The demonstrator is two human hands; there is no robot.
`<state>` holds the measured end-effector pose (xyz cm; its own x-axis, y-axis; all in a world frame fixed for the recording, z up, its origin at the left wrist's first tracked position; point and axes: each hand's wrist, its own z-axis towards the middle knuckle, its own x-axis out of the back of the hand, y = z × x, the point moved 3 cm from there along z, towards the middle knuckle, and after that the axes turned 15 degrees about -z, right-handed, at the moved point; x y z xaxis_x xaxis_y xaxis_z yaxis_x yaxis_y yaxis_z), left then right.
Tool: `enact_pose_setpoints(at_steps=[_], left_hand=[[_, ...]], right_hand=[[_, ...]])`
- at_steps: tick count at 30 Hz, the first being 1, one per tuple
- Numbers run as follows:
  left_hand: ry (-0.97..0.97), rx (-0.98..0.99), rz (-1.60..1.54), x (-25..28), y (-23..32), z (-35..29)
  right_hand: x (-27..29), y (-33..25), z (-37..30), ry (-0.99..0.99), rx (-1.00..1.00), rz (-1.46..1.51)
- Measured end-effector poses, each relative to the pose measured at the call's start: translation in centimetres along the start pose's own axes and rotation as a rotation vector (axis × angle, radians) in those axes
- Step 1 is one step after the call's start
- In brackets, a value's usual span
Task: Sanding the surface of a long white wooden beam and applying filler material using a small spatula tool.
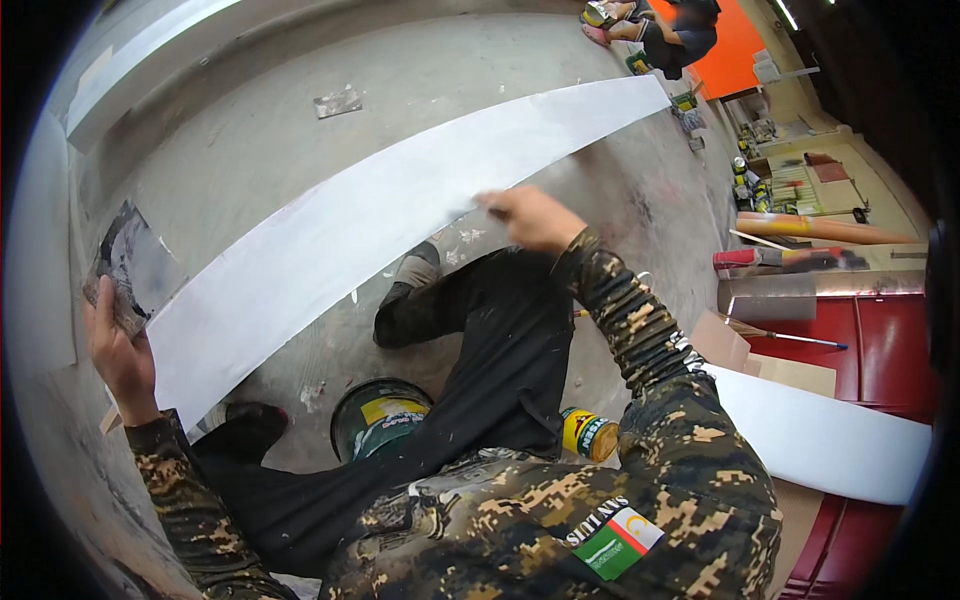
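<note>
A long white board (pixel 400 190) stretches across in front of me, from lower left to far right. My left hand (pixel 122 355) is closed on a flat plate (pixel 135 250) smeared grey and black, held by the board's near left end. Over the near edge of the board, around its middle, my right hand (pixel 540 218) is closed on a small tool (pixel 466 213) that looks like a putty knife. Motion blurs its blade, so I cannot tell whether it touches the board.
Between my legs stands a dark bucket (pixel 380 415), with a yellow can (pixel 590 436) beside my right thigh. A grey stained sheet (pixel 338 103) lies on the floor beyond the board. At the far right a person (pixel 680 40) sits near cans. Another white panel (pixel 820 430) lies behind my right arm.
</note>
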<state>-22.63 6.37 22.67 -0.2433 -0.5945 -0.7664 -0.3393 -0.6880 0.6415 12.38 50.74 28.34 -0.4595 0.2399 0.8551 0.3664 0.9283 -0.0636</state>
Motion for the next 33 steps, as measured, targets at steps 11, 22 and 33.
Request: enact_pose_setpoints(at_steps=[11, 22, 33], left_hand=[[-0.005, -0.042, 0.324, -1.9, -0.7, -0.1], [0.009, 0.022, 0.164, -1.1, -0.9, 0.4], [0.093, 0.027, 0.091, -1.2, -0.5, 0.5]], right_hand=[[-5.2, 17.2, 0.4, 0.752, -0.611, -0.093], [0.3, 27.1, -1.2, 0.329, -0.827, -0.092], [-0.6, 10.0, 1.4, 0.212, -0.295, -0.113]])
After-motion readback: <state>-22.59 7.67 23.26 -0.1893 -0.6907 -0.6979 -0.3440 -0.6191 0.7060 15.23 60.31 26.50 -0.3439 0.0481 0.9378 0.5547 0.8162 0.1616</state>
